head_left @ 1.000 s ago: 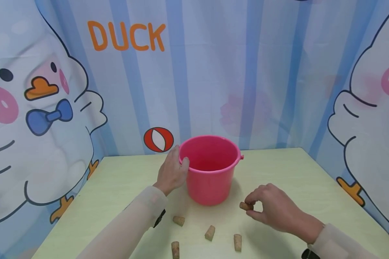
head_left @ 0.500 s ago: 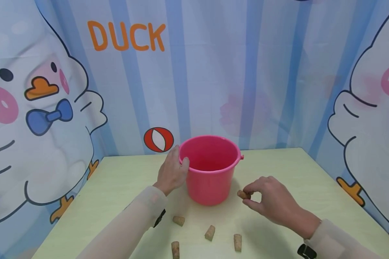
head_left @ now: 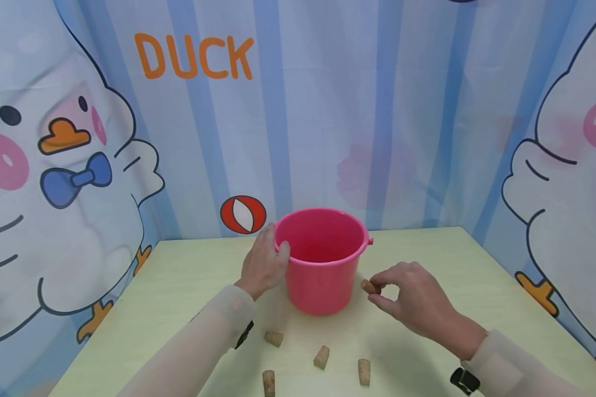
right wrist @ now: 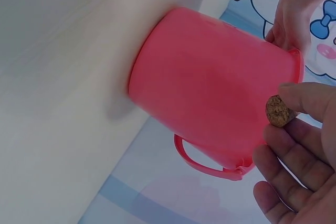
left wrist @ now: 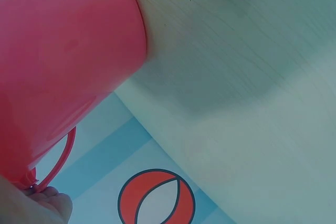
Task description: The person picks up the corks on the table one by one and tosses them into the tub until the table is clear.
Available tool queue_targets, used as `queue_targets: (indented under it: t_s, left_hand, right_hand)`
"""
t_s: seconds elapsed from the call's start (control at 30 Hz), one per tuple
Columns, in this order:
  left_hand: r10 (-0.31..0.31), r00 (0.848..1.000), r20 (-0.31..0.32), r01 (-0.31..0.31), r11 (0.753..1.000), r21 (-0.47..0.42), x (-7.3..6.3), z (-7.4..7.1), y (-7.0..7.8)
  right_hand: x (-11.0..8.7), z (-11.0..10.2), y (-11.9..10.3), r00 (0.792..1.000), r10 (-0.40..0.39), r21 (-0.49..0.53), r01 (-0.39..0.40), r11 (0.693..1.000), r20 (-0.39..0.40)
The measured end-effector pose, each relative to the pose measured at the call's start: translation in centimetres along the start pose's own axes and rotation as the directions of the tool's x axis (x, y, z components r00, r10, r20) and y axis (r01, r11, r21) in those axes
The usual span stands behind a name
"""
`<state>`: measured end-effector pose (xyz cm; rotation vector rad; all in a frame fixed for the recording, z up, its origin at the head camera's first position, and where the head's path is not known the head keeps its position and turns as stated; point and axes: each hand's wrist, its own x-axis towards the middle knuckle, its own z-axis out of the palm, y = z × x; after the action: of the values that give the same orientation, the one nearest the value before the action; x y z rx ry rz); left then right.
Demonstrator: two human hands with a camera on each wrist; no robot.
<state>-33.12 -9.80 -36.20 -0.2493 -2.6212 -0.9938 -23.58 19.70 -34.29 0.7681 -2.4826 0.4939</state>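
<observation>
A pink bucket [head_left: 323, 286] stands upright on the table, its mouth facing up. My left hand [head_left: 264, 262] grips its rim on the left side, with the thumb over the front; in the left wrist view the fingertips [left wrist: 58, 203] curl by the bucket's handle [left wrist: 62, 158]. To the right of the bucket, my right hand [head_left: 417, 300] pinches a cork [head_left: 370, 286] between thumb and fingers, below rim height and apart from the wall. The right wrist view shows the round end of this cork [right wrist: 278, 111]. The bucket's bottom inside is hidden.
Several more corks lie on the pale table [head_left: 189, 292] in front of the bucket: one cork [head_left: 273, 338] at left, another [head_left: 321, 357] in the middle, one [head_left: 364, 372] at right, and one [head_left: 269, 383] nearest me. A duck-print curtain [head_left: 323, 110] hangs behind the table.
My right hand has risen and moved slightly left with the cork, closer to the bucket. The left hand, the bucket and the corks on the table stay where they were.
</observation>
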Motion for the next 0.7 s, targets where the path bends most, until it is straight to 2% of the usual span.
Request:
queue_targets:
  t_s: [0.5, 0.7]
  left_hand:
    - [0.012, 1.000, -0.008, -0.012, 1.000, 0.000, -0.1, -0.1, 0.2]
    - [-0.004, 1.000, 0.003, 0.004, 1.000, -0.005, -0.1, -0.1, 0.2]
  right_hand:
    - [1.4, -0.4, -0.3, 0.998, 0.032, 0.008, -0.031, 0.999, -0.049]
    - [1.9, -0.5, -0.4, 0.997, 0.025, 0.004, -0.024, 1.000, -0.073]
